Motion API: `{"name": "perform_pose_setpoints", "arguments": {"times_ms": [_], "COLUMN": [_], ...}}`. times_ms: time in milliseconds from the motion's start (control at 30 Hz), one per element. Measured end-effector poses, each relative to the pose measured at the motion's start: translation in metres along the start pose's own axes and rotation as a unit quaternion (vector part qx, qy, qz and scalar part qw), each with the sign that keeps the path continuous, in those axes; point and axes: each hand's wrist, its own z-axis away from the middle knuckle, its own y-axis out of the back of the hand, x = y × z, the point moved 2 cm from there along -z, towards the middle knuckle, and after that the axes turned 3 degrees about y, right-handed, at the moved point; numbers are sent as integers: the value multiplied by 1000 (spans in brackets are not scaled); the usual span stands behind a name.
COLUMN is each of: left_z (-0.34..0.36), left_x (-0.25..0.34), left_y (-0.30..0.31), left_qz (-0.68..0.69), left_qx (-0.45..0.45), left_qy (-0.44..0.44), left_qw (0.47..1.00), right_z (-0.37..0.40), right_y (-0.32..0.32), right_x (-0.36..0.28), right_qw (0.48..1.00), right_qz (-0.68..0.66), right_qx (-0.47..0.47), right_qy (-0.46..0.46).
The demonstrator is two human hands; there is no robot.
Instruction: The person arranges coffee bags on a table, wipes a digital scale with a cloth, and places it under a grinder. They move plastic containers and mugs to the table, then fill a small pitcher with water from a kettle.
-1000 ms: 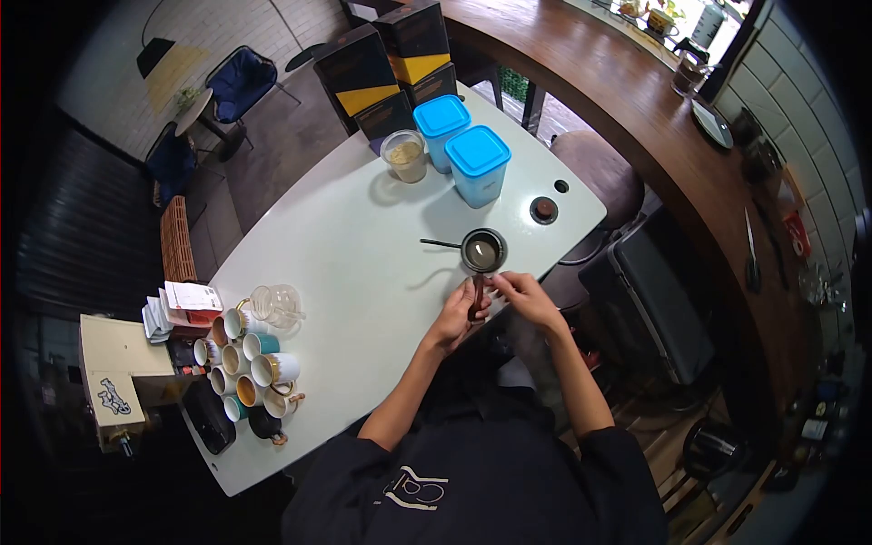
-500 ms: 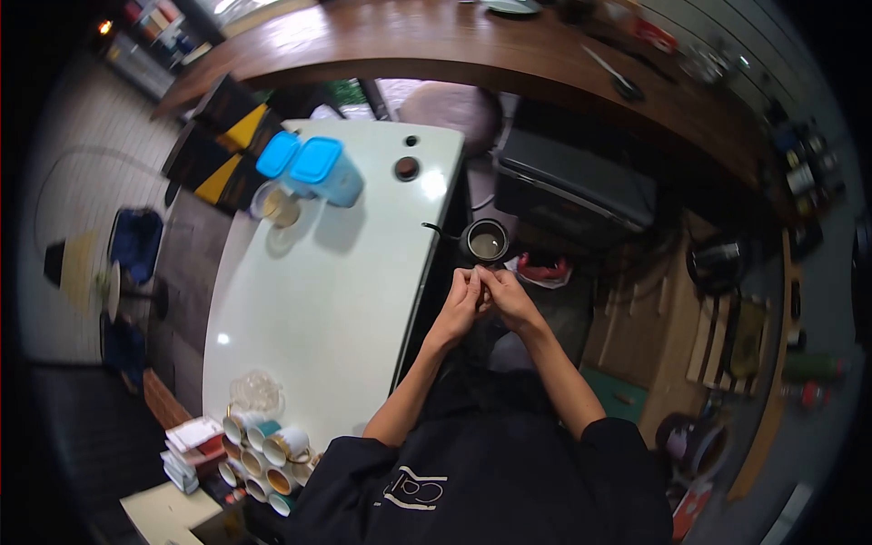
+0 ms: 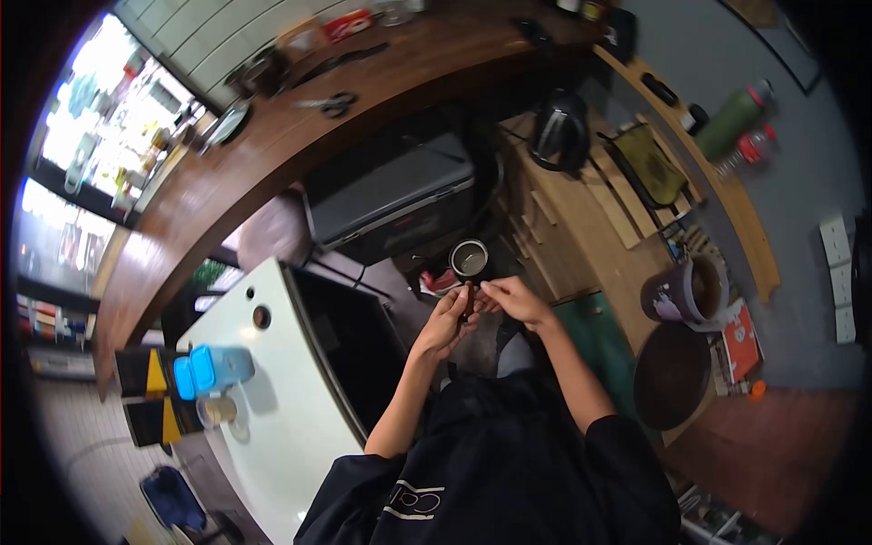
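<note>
A small kettle (image 3: pixel 469 260) without a lid is in front of me, with liquid inside its round opening. My left hand (image 3: pixel 443 325) is closed around its brown handle (image 3: pixel 469 302), thumb along the top. My right hand (image 3: pixel 511 302) is just right of the handle, fingers curled and thumb and forefinger close together. Whether it touches the handle or pinches something small, I cannot make out. Below the kettle, a red item (image 3: pixel 440 281) in a white wrapping lies low down.
A white table (image 3: pixel 291 400) with blue-lidded containers (image 3: pixel 213 368) stands left. Ahead are a black cooler box (image 3: pixel 391 186) and a curved wooden counter (image 3: pixel 195 213) bearing scissors (image 3: pixel 336 104). On the right are a wooden cabinet (image 3: pixel 581 254), a black electric kettle (image 3: pixel 560 132) and a bucket (image 3: pixel 681 295).
My view and body have turned right, away from the white table, and the kettle has come along. My right hand has shifted from against the left to slightly apart, beside the handle.
</note>
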Motion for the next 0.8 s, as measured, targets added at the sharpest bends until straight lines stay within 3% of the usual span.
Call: {"name": "perform_pose_setpoints", "arguments": {"times_ms": [133,200,300,433,533,767,800], "left_z": [-41,-66,-106,-160,-190,-209,-211], "left_x": [-4,-9,-13,-17,-20,-15,-14], "left_y": [-24,-32,-51,-72,-85,-91,-90], "left_qz": [-80,-92,-127,-149,-157,-171,-166], "left_qx": [-18,-23,-19,-54,-50,-2,-14], "left_qy": [61,78,112,138,143,139,133], "left_qw": [995,992,985,978,976,976,977], "right_z": [21,31,37,36,34,-34,-51], "right_y": [85,126,173,219,242,282,287], "right_x": [-3,-10,-19,-1,5,-12,-17], "right_qw": [986,961,935,922,921,904,874], "right_qz": [30,-23,-39,-29,-27,0,95], "right_qx": [154,262,341,362,373,399,434], "right_qy": [45,88,95,138,110,151,195]}}
